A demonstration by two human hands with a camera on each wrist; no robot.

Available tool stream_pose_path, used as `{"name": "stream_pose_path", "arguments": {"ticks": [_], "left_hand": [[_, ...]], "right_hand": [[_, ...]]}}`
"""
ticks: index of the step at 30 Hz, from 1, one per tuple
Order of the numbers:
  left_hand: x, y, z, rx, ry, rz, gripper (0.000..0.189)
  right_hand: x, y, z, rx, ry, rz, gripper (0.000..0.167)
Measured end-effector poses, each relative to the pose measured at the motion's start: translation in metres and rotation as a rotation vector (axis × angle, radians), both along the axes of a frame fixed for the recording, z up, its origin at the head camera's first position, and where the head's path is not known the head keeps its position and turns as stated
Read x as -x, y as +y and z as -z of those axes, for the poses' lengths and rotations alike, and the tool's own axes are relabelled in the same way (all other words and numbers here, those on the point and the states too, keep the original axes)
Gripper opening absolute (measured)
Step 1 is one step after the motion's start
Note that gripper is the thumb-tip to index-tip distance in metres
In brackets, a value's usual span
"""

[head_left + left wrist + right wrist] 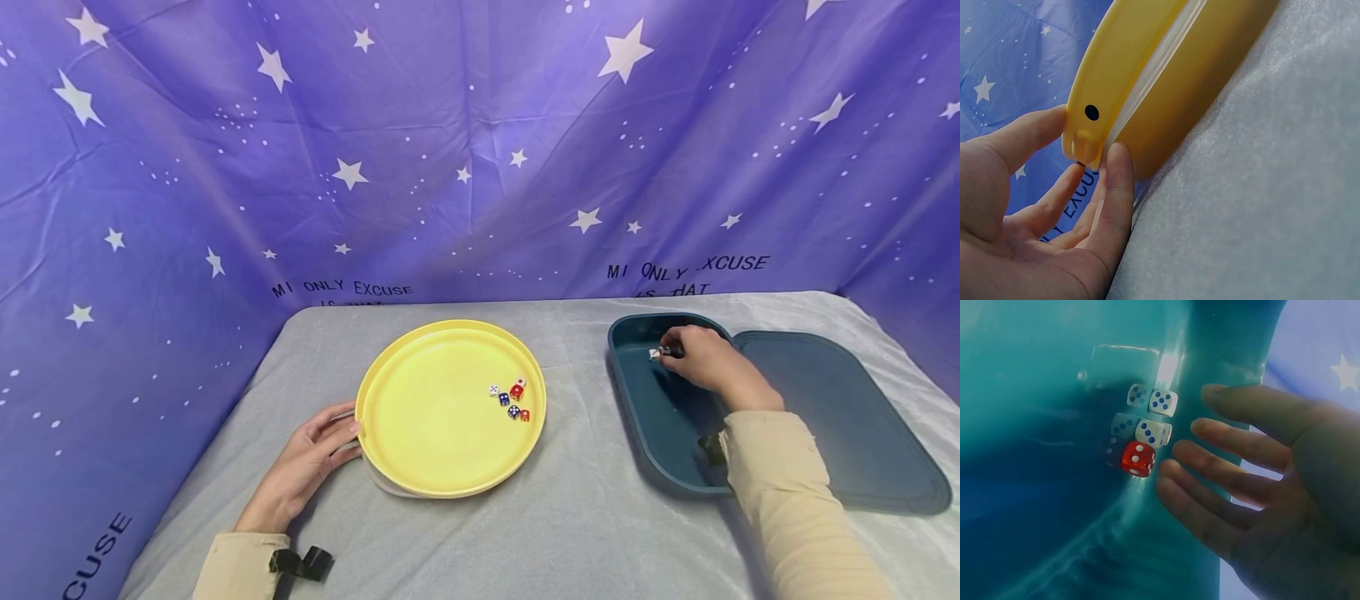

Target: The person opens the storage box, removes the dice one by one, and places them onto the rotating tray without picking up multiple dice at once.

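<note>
Yellow tray (423, 408), pinched by left hand (309, 457). Right hand (1260, 475) unclosed, near dice (1138, 459) in box (667, 433). Looks like reaching step; next move needs gentle pinch.

One left hand (303, 458) and one right hand (707, 360), one worktop (585, 500). One round yellow tray (420, 417) at the left carries six dice (504, 399): two white, two blue, two red. One teal box (627, 408) at the right holds three more dice (1138, 459): two white, one red. One lid (840, 417).
</note>
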State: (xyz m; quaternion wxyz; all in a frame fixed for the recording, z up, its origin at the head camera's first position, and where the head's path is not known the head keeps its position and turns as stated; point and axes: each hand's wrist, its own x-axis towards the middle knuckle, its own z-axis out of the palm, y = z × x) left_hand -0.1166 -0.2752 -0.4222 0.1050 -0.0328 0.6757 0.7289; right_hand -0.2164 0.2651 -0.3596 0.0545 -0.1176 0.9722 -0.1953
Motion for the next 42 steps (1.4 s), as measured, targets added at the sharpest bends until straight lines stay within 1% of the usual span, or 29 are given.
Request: {"name": "stream_pose_path", "arguments": {"ticks": [8,11,18,27,34,42], "left_hand": [[-0.0009,0.0005,-0.0007,0.001,0.005,0.003,0.053],[-0.0005,-0.0003,-0.0002,0.005,-0.004,0.0,0.053],[0.0002,-0.0002,0.0003,0.009,-0.003,0.0,0.053],[-0.0018,0.0021,-0.0019,0.012,-0.011,-0.015,0.057],[-0.0005,0.001,-0.001,0.022,-0.019,-0.015,0.056],[0.0005,0.0002,0.0005,0.008,-0.005,-0.016,0.053]], "right_hand": [[-0.0007,0.0014,0.0029,-0.006,-0.035,0.003,0.032],[-0.0003,0.0015,0.0038,-0.003,-0.034,0.0,0.03],[0.0002,0.0029,0.0061,0.013,-0.024,-0.012,0.02],[-0.0004,0.0037,0.0073,0.046,-0.045,-0.008,0.02],[-0.002,0.0026,0.0081,0.054,-0.032,0.0,0.017],[-0.0025,0.0038,0.007,0.075,-0.001,-0.011,0.015]]}}
